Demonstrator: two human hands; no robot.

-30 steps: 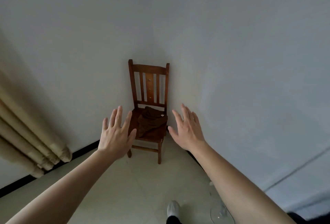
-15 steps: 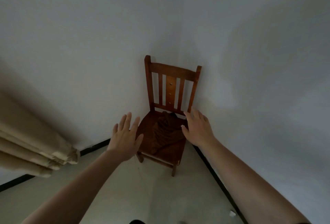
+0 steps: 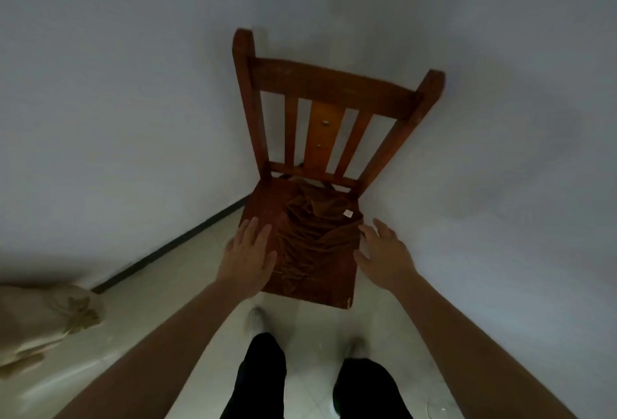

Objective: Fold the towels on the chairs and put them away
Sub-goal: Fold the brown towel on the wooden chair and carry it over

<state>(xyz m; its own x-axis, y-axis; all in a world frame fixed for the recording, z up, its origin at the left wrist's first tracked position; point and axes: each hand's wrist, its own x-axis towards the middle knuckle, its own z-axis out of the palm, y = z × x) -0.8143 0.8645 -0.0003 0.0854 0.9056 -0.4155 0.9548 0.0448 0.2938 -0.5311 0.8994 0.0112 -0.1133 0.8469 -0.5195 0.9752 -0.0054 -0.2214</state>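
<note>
**Chair and towel, head view.** A wooden chair [image 3: 330,84] stood in the corner where two pale walls [image 3: 117,84] met, with its slatted back toward the corner. A brown towel [image 3: 314,228] lay crumpled and unfolded on the chair's seat. It was bunched over the seat's middle and right part and reached from the foot of the back slats to the seat's front edge. A small white label [image 3: 347,214] showed on the towel near the seat's right rear corner. The left hand [image 3: 247,258] was over the front left part of the seat, just beside the towel, with its fingers straight and empty. The right hand [image 3: 384,255] was at the seat's right edge, fingers spread and relaxed, grasping nothing. Whether either hand touched seat or cloth could not be told. In front of the chair, dark trouser legs [image 3: 260,378] and pale shoes [image 3: 255,320] stood on light floor tiles [image 3: 167,301]. Left of the chair, a dark skirting strip [image 3: 173,241] ran along the wall's foot, and farther left a bunched beige curtain [image 3: 40,315] reached the floor.
</note>
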